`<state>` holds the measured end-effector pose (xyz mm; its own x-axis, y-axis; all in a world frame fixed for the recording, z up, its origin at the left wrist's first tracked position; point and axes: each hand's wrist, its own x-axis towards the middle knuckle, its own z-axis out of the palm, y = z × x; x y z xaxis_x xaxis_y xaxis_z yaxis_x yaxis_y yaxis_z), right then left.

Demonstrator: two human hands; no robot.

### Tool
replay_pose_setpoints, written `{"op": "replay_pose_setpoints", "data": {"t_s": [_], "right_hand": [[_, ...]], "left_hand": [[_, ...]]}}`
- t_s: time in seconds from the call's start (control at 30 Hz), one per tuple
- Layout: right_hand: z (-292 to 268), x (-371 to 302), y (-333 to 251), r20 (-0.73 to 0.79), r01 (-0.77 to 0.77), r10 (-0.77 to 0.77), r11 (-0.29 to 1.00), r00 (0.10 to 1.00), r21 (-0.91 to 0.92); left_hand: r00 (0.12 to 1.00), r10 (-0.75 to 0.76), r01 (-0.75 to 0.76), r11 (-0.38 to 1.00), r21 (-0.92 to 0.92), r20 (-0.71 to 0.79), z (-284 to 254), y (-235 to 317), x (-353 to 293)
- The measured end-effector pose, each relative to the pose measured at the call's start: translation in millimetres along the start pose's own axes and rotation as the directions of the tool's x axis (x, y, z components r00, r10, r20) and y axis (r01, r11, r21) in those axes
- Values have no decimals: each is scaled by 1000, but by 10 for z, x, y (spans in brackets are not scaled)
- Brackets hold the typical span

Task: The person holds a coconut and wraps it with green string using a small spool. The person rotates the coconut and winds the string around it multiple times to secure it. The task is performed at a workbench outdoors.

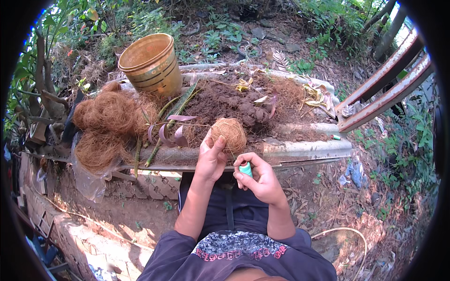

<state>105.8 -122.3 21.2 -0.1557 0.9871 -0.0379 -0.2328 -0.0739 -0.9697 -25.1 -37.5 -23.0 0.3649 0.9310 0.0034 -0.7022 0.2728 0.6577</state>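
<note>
In front of me, my left hand [212,161] grips a round ball of brown coconut fibre [230,133], thumb on its near face. A plant cutting with curling purple leaves [180,136] stretches leftward from the ball, its stem end apparently inside the fibre. My right hand [263,181], just below and right of the ball, is closed around a mint-green spool of thread [245,169]. A thin strand seems to run between spool and ball. Both hands are over the near edge of a corrugated sheet tabletop [304,149].
Loose coconut fibre [110,112] is heaped at the left, partly on a plastic bag [89,180]. Behind it stands a yellowish bucket [152,65]. Dark soil [225,100] covers the middle. A rusty metal frame [386,89] rises at the right, near a small green spool [335,137].
</note>
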Motion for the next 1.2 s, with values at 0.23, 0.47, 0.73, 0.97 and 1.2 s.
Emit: {"op": "replay_pose_setpoints", "data": {"t_s": [0.23,0.47,0.73,0.97,1.2], "right_hand": [[-49,6,76,30,-65,65,998,997,-1],[-88,-59,-17,97,-9,-6,988,995,152],[-67,14,80,141,-89,77,993,987,80],[-233,69,143,44,-149,144,901,989,407],[-185,40,73,67,-79,54,881,996,467]], "left_hand": [[998,8,-12,999,-50,-64,39,4,7],[994,89,-87,996,34,-69,24,-70,24],[999,-29,26,996,-83,-33,93,-90,7],[999,-28,30,997,-67,33,98,29,-5],[998,-48,43,990,-136,-35,149,3,5]]}}
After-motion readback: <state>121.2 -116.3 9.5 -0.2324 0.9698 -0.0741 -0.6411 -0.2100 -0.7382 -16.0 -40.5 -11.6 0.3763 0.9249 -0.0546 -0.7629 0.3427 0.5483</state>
